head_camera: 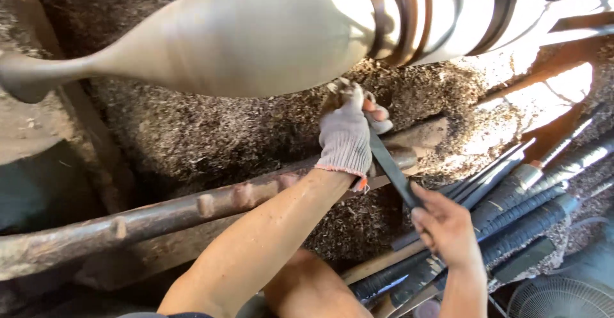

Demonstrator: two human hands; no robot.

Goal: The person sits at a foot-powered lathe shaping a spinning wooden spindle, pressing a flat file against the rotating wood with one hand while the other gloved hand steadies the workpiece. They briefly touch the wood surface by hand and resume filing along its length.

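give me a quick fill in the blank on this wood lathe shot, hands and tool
1. The left hand wears a knitted ____.
2. The right hand is ____, with no covering.
3. Both hands grip one long dark turning tool, its tip up by the spinning ____ workpiece.
4. Under the workpiece lies a heap of wood ____.

Missing words: glove; bare; wooden; shavings
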